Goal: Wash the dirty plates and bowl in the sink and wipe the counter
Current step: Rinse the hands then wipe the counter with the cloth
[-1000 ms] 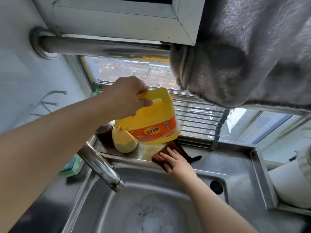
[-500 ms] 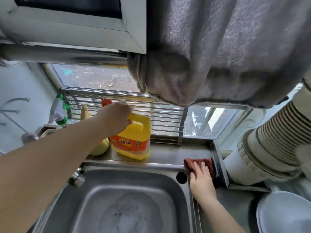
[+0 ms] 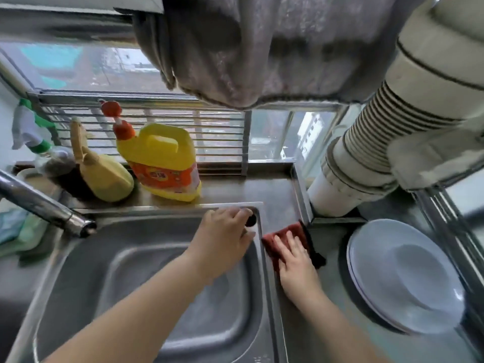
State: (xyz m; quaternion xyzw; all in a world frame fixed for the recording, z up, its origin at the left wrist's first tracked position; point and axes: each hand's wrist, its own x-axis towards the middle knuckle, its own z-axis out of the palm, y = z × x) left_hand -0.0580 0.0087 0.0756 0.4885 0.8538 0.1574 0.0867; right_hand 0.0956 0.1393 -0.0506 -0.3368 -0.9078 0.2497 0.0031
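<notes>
The right hand [image 3: 294,260] lies flat on the dark red cloth [image 3: 282,238], fingers straight and spread, pressing it onto the steel counter [image 3: 277,195] just right of the sink [image 3: 136,271]. The cloth sits in the narrow strip between the sink's right rim and the stacked white plates [image 3: 403,279], near the raised counter edge at the far side. The left hand [image 3: 225,237] reaches across the basin to its far right corner, fingers loosely curled and resting on the rim by the dark overflow hole [image 3: 252,220]; it holds nothing I can make out. The sink basin looks bare steel and wet, with the tap [image 3: 44,205] jutting in from the left. On the ledge behind the sink, the yellow detergent jug [image 3: 159,163] with its orange label stands upright, with a yellow squeeze bottle [image 3: 104,171] just to its left and a spray bottle [image 3: 31,132] at the far left against the rack. A grey towel [image 3: 248,51] hangs overhead, and a ribbed white duct [image 3: 387,142] drops down at the far right.
</notes>
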